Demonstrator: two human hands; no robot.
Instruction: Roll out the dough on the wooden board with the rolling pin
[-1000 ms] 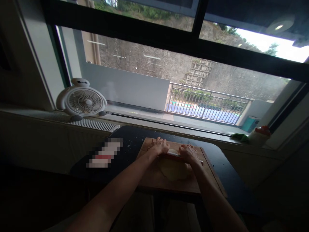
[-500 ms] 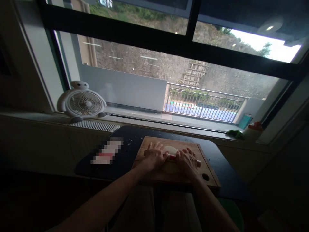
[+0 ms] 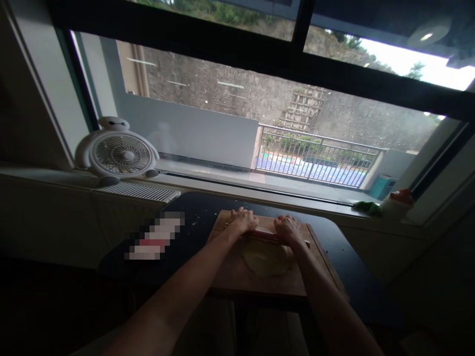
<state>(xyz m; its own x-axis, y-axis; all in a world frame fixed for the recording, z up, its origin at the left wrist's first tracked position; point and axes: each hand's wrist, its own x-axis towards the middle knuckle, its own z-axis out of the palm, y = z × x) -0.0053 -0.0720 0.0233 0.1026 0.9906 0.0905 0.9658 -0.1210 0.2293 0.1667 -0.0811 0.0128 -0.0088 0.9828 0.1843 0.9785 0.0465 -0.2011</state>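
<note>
A rolling pin (image 3: 265,236) lies crosswise over the far part of a flattened sheet of dough (image 3: 267,259). My left hand (image 3: 244,220) curls over the pin's left side, and my right hand (image 3: 288,228) is closed over its right side. Between the hands a reddish stretch of the pin shows, and a pale strip of dough is visible just beyond it. Most of the sheet spreads on my side of the pin. Under it all is a wooden cutting board (image 3: 232,282).
The board rests on a dark table (image 3: 343,247) with white specks at its far left. A blurred-out item (image 3: 158,237) lies on the left. By the window stand a white fan (image 3: 122,153), a green cloth (image 3: 366,207) and an orange-topped bottle (image 3: 399,203).
Both hands have pushed the rolling pin away from me across the dough, and more of the sheet shows on the near side. My fingers have gone from stretched out to curled. The view has shifted slightly.
</note>
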